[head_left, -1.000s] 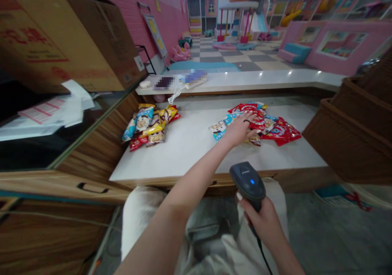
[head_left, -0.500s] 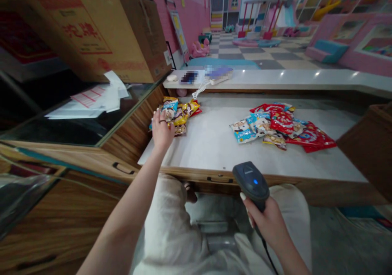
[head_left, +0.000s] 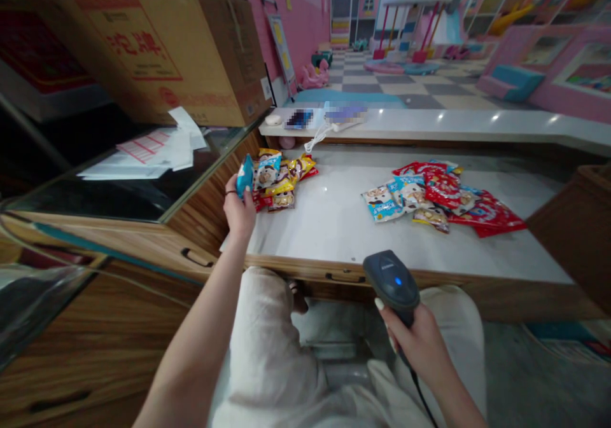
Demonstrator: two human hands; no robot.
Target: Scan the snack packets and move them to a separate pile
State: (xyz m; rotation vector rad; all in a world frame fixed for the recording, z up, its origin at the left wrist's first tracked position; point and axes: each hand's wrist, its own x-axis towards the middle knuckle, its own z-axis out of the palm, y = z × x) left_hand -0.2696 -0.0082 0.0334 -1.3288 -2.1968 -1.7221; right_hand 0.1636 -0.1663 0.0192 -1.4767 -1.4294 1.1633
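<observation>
1. One blue packet (head_left: 245,175) now stands tipped up in the left hand (head_left: 240,212), pinched between thumb and fingers, beside the left pile (head_left: 285,179); half a second ago that hand lay spread over the pile. Looks like a single packet singled out.
2. Right hand (head_left: 421,336) unchanged: wrapped round a scanner (head_left: 387,270), blue light lit, near the counter (head_left: 329,234) front edge.
3. Right pile (head_left: 442,189) lies untouched.
4. Can't tell: whether the held packet clears its neighbours; its print. Trigger finger hidden. Brown basket (head_left: 575,231) cut off at right; dark device (head_left: 300,119) on the back ledge (head_left: 415,123) blurred.
</observation>
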